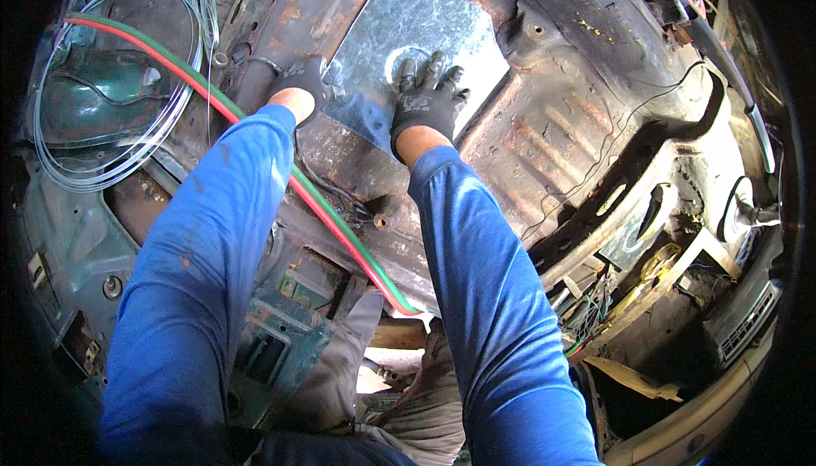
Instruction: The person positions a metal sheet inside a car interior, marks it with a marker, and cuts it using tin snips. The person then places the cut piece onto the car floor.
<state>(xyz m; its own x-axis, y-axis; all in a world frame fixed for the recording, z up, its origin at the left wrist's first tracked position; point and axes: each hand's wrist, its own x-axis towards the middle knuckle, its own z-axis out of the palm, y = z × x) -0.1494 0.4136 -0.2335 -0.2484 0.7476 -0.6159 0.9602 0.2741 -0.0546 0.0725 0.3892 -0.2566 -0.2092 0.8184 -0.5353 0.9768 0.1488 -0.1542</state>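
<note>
A shiny flat piece of sheet metal (425,19) lies tilted on the worn, rusty floor of a stripped vehicle body. My right hand (425,102), in a black glove, rests on its lower part with the fingers spread out. At the sheet's left edge is my left hand (304,82), also in a black glove. Its fingers are mostly hidden, so whether they grip the edge does not show. Beneath my left forearm runs a red and green twin hose (344,241).
A large coil of grey wire (191,36) hangs over a dark green panel (102,100) on the left. Ribbed, rusty floor metal (552,151) extends right of the sheet. Loose wiring (595,304) and a curved metal rim (612,241) lie at lower right.
</note>
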